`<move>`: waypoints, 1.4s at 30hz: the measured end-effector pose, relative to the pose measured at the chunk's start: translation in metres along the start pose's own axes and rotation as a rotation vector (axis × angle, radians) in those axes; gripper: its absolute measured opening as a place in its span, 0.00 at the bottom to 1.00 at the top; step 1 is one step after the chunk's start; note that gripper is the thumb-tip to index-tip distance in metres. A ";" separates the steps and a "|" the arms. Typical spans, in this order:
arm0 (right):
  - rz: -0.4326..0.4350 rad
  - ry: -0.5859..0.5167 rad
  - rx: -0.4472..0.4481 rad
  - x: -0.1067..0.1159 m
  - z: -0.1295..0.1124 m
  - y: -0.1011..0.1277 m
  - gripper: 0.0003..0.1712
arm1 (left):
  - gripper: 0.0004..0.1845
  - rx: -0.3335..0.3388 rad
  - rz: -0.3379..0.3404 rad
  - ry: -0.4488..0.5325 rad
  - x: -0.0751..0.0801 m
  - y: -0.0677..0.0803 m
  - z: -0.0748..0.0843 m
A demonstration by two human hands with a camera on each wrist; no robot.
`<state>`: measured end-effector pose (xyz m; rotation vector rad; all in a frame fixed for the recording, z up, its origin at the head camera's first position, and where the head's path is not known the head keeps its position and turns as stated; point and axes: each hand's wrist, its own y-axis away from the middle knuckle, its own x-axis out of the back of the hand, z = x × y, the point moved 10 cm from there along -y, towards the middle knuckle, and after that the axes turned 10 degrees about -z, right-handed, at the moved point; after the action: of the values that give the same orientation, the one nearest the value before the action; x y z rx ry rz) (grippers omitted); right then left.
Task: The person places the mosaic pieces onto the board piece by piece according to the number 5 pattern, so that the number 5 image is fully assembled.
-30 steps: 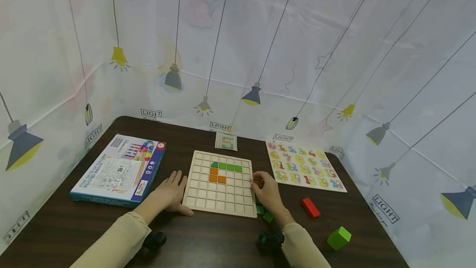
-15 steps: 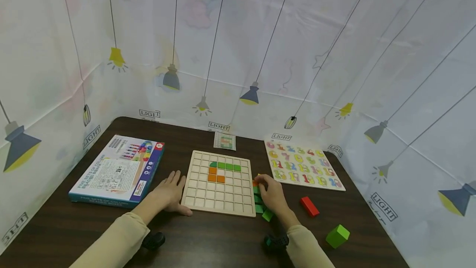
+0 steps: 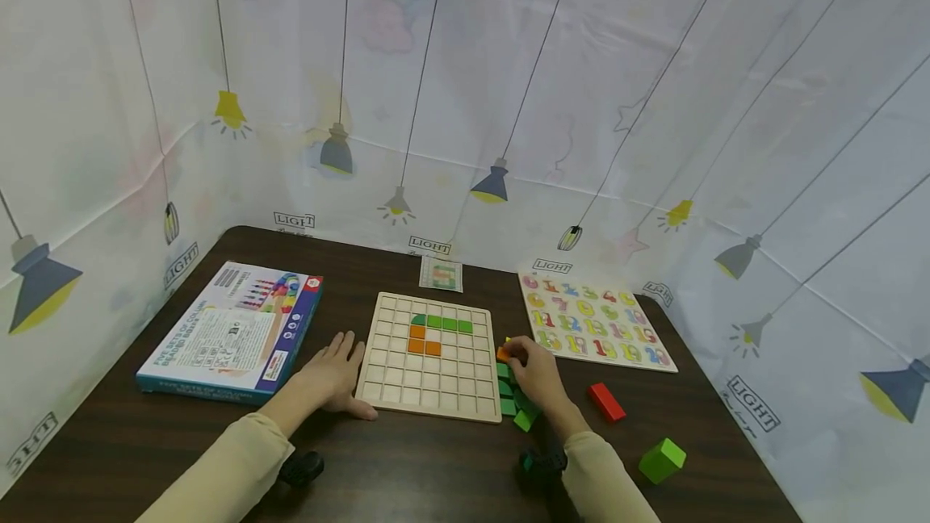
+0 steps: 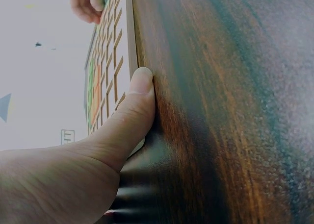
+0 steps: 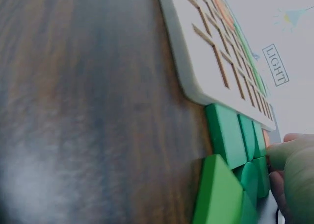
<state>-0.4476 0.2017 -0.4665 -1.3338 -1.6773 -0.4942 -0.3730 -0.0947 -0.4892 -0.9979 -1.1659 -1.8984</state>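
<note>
A wooden grid board lies flat on the dark table, with a row of green tiles and orange tiles set in its upper cells. My left hand rests flat on the table by the board's left edge, its thumb pressed against the board's near edge. At the board's right edge my right hand pinches a small orange tile. Several loose green tiles lie beside and under that hand, along the board's right side.
A boxed game lies at the left. A number puzzle board sits at the back right, with a small card behind the grid board. A red block and a green cube lie at the right front.
My right hand drew back from the grid board's right edge to the loose tiles beside it and now pinches an orange tile. The left hand stayed put.
</note>
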 end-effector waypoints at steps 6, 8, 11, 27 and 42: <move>0.010 0.030 -0.004 0.003 0.001 -0.005 0.10 | 0.60 0.003 0.000 0.001 0.001 0.001 0.000; 0.013 0.040 -0.006 0.003 0.002 -0.006 0.10 | 0.60 0.003 0.000 0.005 0.000 0.001 0.000; 0.008 0.034 -0.030 0.003 0.006 -0.007 0.11 | 0.60 -0.001 0.004 0.009 0.001 0.002 0.001; -0.007 0.004 -0.047 0.003 0.010 -0.004 0.14 | 0.60 0.005 0.012 -0.010 -0.001 0.000 -0.001; 0.063 -0.041 0.099 -0.002 -0.017 -0.010 0.15 | 0.60 -0.001 0.021 -0.001 0.001 0.003 0.001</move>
<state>-0.4495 0.1842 -0.4574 -1.3280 -1.6657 -0.3444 -0.3709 -0.0950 -0.4868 -1.0078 -1.1500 -1.8826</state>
